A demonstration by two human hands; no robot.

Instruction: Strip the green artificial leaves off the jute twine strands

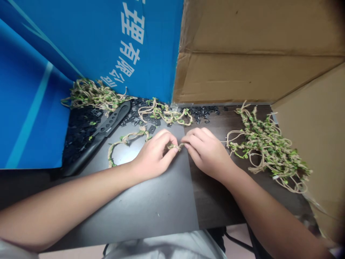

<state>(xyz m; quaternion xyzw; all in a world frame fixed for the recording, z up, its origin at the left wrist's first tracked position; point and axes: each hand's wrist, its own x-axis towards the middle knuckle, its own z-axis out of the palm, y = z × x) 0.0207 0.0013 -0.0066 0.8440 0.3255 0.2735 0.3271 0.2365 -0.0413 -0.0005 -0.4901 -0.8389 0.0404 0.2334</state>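
A length of leafy twine garland [126,137], tan cord with small green leaves, curves over the grey mat and runs into my left hand [156,153]. That hand is closed, thumb and forefinger pinching the cord near its end. My right hand [206,151] comes in from the other side, its fingertips closed on the same cord just across from the left. Only a short bit of twine shows between the two hands. Past the fingers, another piece of twine garland [164,114] lies loose among black bits.
Twine garlands are heaped at the back left [91,93] and in a larger pile [272,147] at the right. A black knife-shaped object [107,126] rests at the left beside scattered black plastic pieces [136,113]. Blue panels and a cardboard box [242,79] wall the table.
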